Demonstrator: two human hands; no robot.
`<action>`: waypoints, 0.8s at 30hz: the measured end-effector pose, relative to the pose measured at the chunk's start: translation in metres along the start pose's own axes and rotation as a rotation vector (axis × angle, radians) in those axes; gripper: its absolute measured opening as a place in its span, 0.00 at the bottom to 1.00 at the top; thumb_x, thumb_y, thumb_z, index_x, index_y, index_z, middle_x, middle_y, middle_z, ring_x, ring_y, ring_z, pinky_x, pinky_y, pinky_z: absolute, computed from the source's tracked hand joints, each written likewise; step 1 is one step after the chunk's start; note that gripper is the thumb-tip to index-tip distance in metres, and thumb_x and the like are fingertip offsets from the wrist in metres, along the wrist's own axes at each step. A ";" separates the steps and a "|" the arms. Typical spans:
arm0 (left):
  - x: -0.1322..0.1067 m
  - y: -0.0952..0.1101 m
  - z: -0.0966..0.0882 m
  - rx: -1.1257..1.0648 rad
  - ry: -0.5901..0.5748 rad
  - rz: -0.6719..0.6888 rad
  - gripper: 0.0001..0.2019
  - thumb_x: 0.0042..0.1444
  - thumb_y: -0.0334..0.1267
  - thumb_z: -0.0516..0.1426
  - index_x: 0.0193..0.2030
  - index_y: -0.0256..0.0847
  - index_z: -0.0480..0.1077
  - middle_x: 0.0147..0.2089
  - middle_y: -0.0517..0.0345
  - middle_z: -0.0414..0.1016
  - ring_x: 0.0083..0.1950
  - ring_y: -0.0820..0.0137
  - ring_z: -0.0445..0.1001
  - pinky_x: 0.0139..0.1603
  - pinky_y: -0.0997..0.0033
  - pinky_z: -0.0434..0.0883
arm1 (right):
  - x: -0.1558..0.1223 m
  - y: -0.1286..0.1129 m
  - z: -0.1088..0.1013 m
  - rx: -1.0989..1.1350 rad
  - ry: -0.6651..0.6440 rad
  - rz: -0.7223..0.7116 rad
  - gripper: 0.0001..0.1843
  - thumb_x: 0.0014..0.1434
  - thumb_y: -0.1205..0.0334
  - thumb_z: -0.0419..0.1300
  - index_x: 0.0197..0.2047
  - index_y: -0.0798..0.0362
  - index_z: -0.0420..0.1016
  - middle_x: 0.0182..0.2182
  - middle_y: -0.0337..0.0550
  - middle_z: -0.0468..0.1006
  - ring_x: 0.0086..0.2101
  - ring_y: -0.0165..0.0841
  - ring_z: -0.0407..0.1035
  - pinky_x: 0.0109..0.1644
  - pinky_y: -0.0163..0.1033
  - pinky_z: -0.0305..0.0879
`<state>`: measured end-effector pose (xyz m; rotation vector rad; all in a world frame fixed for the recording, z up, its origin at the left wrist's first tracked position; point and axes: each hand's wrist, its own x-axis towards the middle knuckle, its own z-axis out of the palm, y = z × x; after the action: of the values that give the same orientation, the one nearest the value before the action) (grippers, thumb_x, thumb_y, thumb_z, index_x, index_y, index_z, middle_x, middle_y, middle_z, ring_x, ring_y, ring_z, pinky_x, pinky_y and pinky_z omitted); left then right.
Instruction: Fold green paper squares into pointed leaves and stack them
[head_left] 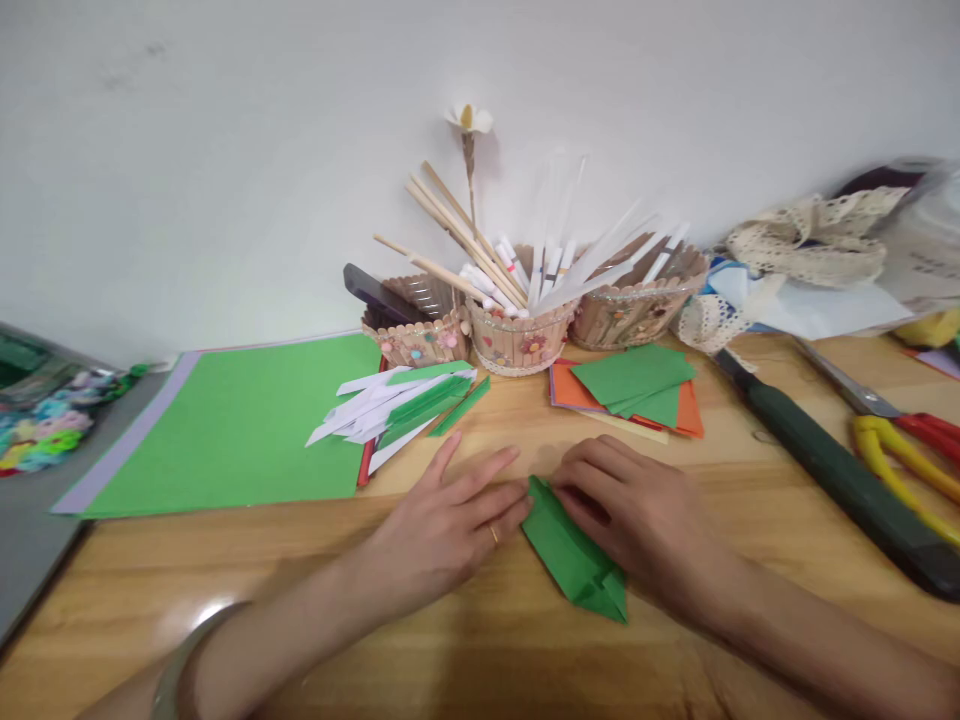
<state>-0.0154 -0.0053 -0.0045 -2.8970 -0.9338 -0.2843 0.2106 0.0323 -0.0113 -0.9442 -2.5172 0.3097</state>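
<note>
A folded piece of green paper lies slantwise on the wooden table between my two hands, creases showing near its lower end. My left hand, with a ring on one finger, has its fingers spread; some fingertips reach the paper's upper left edge. Curled in at the upper right edge, my right hand has its thumb and fingers closed on the paper, though the fingertips are partly hidden. Just beyond, cut green sheets rest on orange ones. White and green paper strips are heaped past my left hand.
Three decorated stick-sided holders with sticks and pens stand against the wall. Large green paper lies at left. A dark-handled tool, scissors and lace ribbon are at right. Colourful small pieces sit far left.
</note>
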 end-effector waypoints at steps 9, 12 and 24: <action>0.001 0.001 -0.003 0.044 -0.022 -0.006 0.17 0.66 0.29 0.41 0.57 0.36 0.63 0.61 0.57 0.65 0.71 0.61 0.36 0.67 0.47 0.28 | 0.000 0.004 -0.010 -0.104 -0.079 -0.324 0.16 0.65 0.69 0.43 0.37 0.60 0.71 0.33 0.48 0.72 0.34 0.36 0.65 0.34 0.41 0.67; 0.001 0.000 -0.003 0.017 -0.072 0.018 0.18 0.67 0.31 0.39 0.58 0.36 0.62 0.63 0.60 0.62 0.71 0.64 0.29 0.68 0.52 0.27 | 0.002 0.003 -0.013 -0.133 -0.073 -0.364 0.19 0.66 0.70 0.40 0.38 0.60 0.72 0.33 0.49 0.73 0.34 0.36 0.66 0.34 0.40 0.68; 0.001 0.001 -0.001 0.052 -0.091 0.037 0.18 0.67 0.31 0.38 0.58 0.34 0.61 0.62 0.58 0.64 0.71 0.63 0.36 0.67 0.51 0.27 | 0.001 0.001 -0.013 -0.223 -0.072 -0.413 0.19 0.64 0.74 0.40 0.38 0.61 0.73 0.31 0.49 0.74 0.32 0.36 0.67 0.32 0.39 0.68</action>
<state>-0.0142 -0.0054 -0.0029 -2.8975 -0.8849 -0.1244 0.2169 0.0345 0.0004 -0.4715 -2.7743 -0.0675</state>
